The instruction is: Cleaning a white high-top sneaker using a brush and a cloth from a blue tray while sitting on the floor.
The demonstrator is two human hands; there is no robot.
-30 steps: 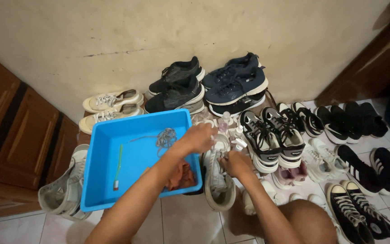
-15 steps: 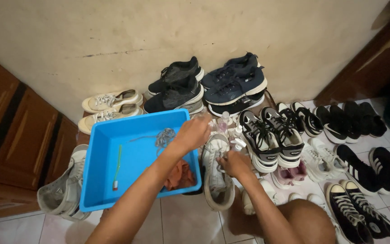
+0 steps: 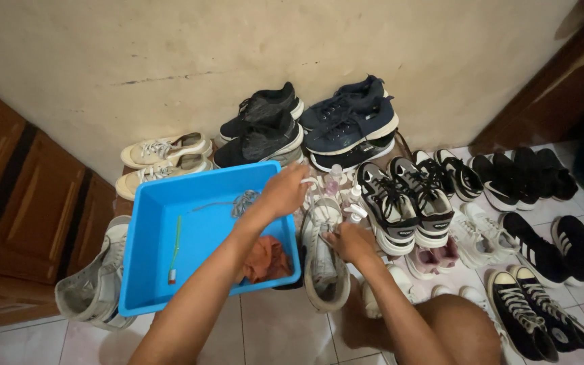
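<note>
1. Saw a tiled floor [image 3: 275,331] crowded with shoes: black sneakers [image 3: 261,128] and navy sneakers [image 3: 349,122] against the wall, cream sneakers [image 3: 163,157] to their left, and black-and-white pairs [image 3: 403,206] to the right.
2. Found a blue tub [image 3: 144,270] on the floor left of centre, holding an orange cloth [image 3: 265,259], a loose grey lace [image 3: 243,201] and a green toothbrush [image 3: 174,249].
3. Placed the shoe being worked on, a white shoe [image 3: 322,270], just right of the tub, touching its wall, opening upward and toe toward the person.
4. Read the left hand [image 3: 284,192] as a closed grip on a white lace [image 3: 309,181], raised over the tub's far corner, above the top of the shoe.
5. Found the right hand [image 3: 349,242] resting on the shoe's opening with the fingers curled; could not tell whether that grip pinched the lace or only steadied the shoe.
6. Judged that the shoe needed holding down firmly by the right hand, so that a pull on the lace would not drag it into the small bottles [image 3: 334,179] just behind.
7. Judged a straight, slow pull through one eyelet at a time best, to avoid snagging.
8. Judged the freed lace best dropped beside the grey one, away from the cloth.
</note>
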